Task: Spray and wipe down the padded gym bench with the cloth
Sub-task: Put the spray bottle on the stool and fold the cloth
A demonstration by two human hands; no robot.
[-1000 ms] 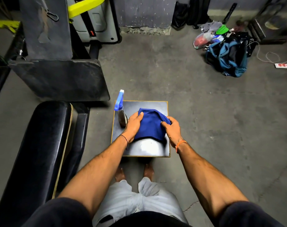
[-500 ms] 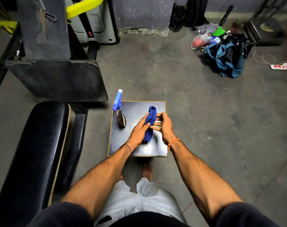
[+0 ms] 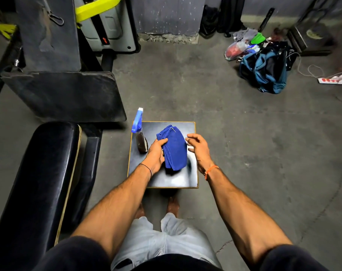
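A folded blue cloth lies on a small dark square stool in front of me. My left hand rests on the cloth's left edge, fingers curled over it. To the right of the cloth hovers my right hand, fingers spread, holding nothing. A spray bottle with a blue trigger head and dark liquid stands upright at the stool's left rear corner, just left of my left hand. The black padded gym bench runs along the left side.
A dark worn pad and machine frame with a yellow strap stand behind the bench. A blue gym bag with loose items and a power strip lie on the concrete floor at the far right.
The cloth, held upright and bunched between both hands half a second ago, now lies folded flat on the stool. My right hand has let go and moved off to the right.
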